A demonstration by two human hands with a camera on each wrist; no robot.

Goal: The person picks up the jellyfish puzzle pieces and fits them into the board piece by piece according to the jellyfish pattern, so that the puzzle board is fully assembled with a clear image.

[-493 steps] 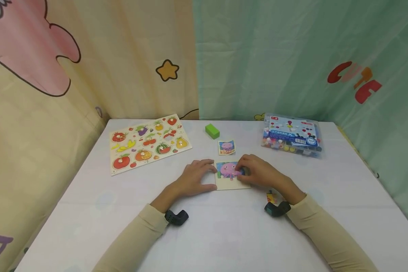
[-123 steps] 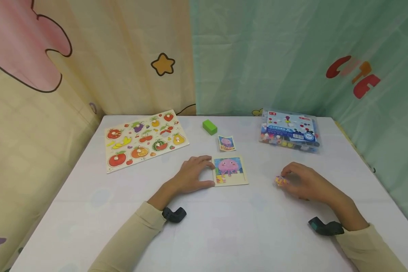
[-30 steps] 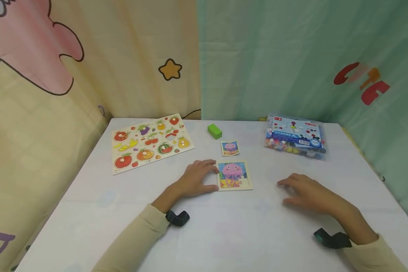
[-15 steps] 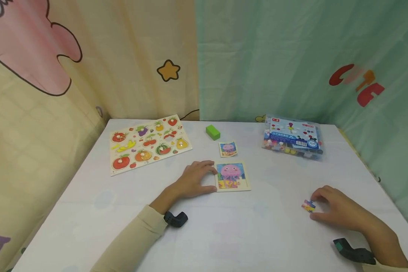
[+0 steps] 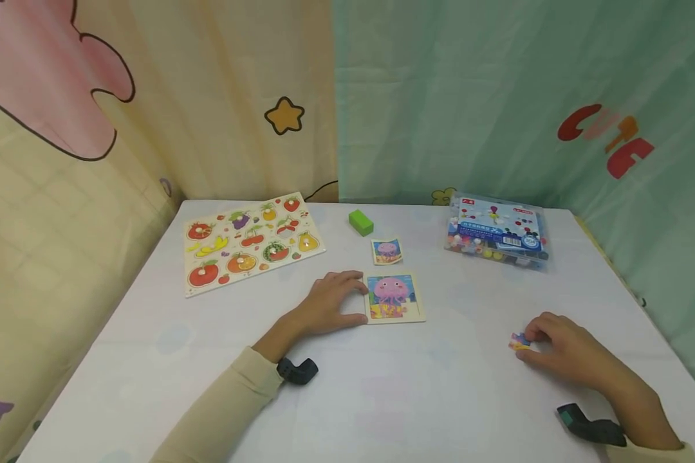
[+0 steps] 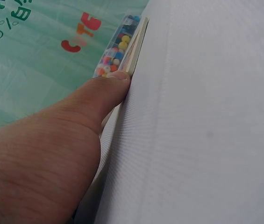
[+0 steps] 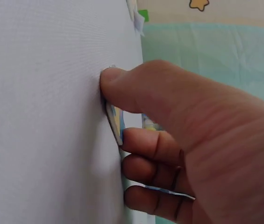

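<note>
A small square jigsaw board (image 5: 414,315) with a pink jellyfish picture lies mid-table; its lower right corner shows bare wood. My left hand (image 5: 331,305) holds the board's left side, index finger at the upper corner and thumb at the lower one. In the left wrist view the thumb (image 6: 115,84) touches the board's edge (image 6: 139,46). Well to the right, my right hand (image 5: 573,354) pinches a blue, pink and yellow puzzle piece (image 5: 518,342) at the table surface. The right wrist view shows this piece (image 7: 116,122) tilted between thumb and fingers.
A small jellyfish picture card (image 5: 387,251) lies just beyond the board, with a green block (image 5: 361,222) behind it. A fruit peg board (image 5: 255,241) is at back left. A clear plastic box of colored balls (image 5: 496,231) sits at back right. Curtains hang behind the table.
Over several seconds, yellow and pink pieces have filled most of the board's bottom row. My right hand moved away to the right, took another piece, and has shifted slightly left. My left hand stayed.
</note>
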